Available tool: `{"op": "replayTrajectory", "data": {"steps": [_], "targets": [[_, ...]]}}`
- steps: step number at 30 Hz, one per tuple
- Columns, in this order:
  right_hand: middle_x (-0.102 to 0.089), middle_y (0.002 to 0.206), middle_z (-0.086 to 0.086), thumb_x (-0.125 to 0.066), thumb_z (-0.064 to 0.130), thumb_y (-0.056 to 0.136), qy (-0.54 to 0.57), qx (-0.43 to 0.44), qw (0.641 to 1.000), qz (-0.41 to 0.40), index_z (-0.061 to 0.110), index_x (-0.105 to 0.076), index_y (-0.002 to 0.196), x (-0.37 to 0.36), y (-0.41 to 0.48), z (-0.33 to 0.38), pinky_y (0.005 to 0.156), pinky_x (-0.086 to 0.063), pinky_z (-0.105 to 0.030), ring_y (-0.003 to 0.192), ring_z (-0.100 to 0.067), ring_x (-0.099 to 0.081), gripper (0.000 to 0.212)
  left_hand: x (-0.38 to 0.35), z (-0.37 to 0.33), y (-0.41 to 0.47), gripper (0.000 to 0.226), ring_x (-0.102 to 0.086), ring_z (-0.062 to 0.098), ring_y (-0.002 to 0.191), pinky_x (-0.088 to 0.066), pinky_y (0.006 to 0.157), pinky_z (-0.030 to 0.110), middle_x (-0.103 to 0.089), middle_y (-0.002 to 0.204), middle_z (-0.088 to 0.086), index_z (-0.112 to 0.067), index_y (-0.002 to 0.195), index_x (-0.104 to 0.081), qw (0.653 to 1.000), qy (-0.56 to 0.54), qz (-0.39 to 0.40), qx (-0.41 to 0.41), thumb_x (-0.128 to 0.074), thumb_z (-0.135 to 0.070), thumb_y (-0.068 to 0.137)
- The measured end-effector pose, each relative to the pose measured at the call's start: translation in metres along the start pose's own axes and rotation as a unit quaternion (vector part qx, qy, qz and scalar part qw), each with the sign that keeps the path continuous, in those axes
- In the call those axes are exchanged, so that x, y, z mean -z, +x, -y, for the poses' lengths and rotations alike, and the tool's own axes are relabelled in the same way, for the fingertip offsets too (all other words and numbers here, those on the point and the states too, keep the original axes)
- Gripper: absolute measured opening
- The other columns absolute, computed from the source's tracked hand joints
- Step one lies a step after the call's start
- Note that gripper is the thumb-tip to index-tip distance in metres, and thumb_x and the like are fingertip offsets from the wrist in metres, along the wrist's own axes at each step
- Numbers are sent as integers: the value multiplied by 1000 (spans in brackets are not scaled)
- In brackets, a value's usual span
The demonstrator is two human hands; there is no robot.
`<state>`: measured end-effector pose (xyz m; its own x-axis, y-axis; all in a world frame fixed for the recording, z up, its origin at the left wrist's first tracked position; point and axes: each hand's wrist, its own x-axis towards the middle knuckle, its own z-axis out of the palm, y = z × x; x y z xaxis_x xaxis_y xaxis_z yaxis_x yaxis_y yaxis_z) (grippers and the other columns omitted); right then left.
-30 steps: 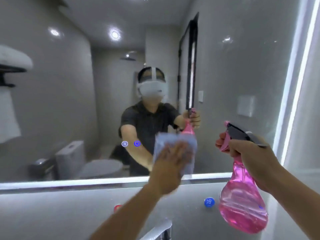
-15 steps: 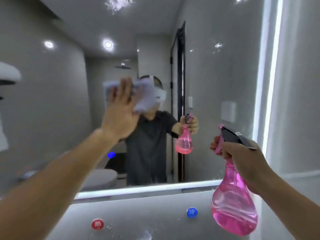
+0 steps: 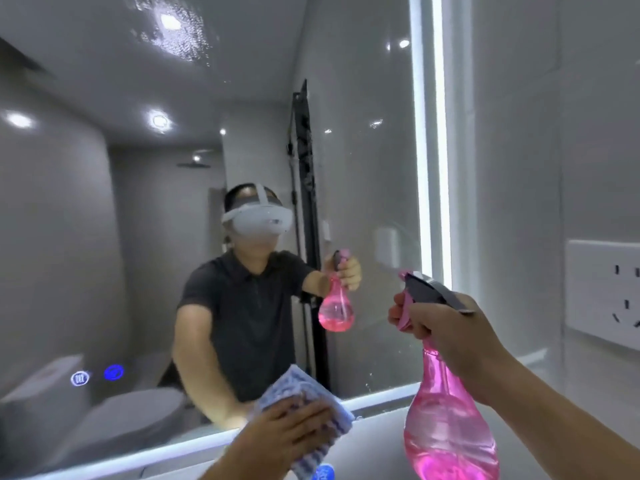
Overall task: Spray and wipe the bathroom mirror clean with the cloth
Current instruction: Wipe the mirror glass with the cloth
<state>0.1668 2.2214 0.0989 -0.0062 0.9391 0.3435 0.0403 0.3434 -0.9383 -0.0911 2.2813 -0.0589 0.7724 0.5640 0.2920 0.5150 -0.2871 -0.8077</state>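
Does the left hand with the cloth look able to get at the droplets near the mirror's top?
Probably yes: the left hand presses the cloth low on the mirror; only bare glass lies between it and the droplets.

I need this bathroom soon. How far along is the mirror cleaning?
Done: spray is on, with droplets high on the mirror. In hand: the left hand presses the cloth at the bottom edge; the right hand holds the bottle. Left: wiping those droplets and the specks at lower right.
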Motion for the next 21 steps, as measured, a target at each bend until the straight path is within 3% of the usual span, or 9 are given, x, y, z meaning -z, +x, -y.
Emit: {"op": "replayTrajectory", "data": {"steps": [3,5,7,9,11,14,17,19,21], "targets": [[-50,71,-14,-46,6,45,-11,-1,1000,21,-9,-56,65,2,1,6,70,-36,-40,73,-26,-45,27,47,91,14,63,10,-17,135,-20,105,22,-56,128,-15,-51,136,-33,950,-136,-163,231,-59,-36,81],[-50,71,-13,-45,4,45,-9,-2,1000,17,-12,-53,69,4,5,10,69,-38,-44,73,-26,-44,31,81,174,28,68,9,2,144,-23,106,46,-38,150,5,-39,149,-17,917,-53,-190,347,-40,-34,85],[-50,74,-13,-47,3,49,-8,11,1000,18,-18,-50,85,7,11,13,68,-42,-48,75,-26,-45,42,118,246,47,65,0,30,148,-9,111,60,-18,157,20,-17,152,-15,859,-11,-223,460,-33,-33,91],[-50,78,-13,-50,1,58,-15,19,999,22,-17,-51,84,13,16,13,65,-38,-41,77,-24,-46,31,154,293,76,61,2,36,146,3,113,60,-3,160,17,-19,153,-11,804,-30,-233,547,-30,-37,98],[-51,78,-15,-51,-3,67,-25,32,999,20,-2,-56,73,20,14,15,61,-35,-32,78,-23,-47,8,172,302,115,58,6,32,147,7,114,57,3,161,10,-26,153,-6,789,-27,-228,570,-22,-43,100],[-56,76,-15,-52,-6,69,0,39,999,-4,-9,-57,74,34,14,8,65,-43,-34,77,-25,-52,7,159,259,174,59,1,27,148,11,113,47,-3,161,7,-25,152,-3,848,-13,-249,468,-17,-45,98],[-61,75,-14,-53,-7,68,17,19,999,-32,-12,-61,82,45,14,-6,82,-50,-49,77,-26,-59,16,92,139,201,70,-3,29,148,6,116,44,-9,161,5,-27,147,3,931,-39,-216,290,-38,-37,90],[-58,74,-17,-56,1,64,-3,13,999,-39,-7,-60,71,48,8,-14,71,-46,-46,75,-27,-54,12,39,31,173,81,-13,28,147,-6,120,46,-19,158,5,-22,151,-16,974,-5,-173,144,-50,-34,79],[-55,72,-18,-56,6,59,-4,6,999,-39,-4,-56,70,52,3,-21,68,-38,-40,74,-26,-51,15,-3,-36,128,60,-44,12,132,-11,119,47,-49,141,-6,-26,135,-51,995,-2,-95,7,-57,-40,76]]}}
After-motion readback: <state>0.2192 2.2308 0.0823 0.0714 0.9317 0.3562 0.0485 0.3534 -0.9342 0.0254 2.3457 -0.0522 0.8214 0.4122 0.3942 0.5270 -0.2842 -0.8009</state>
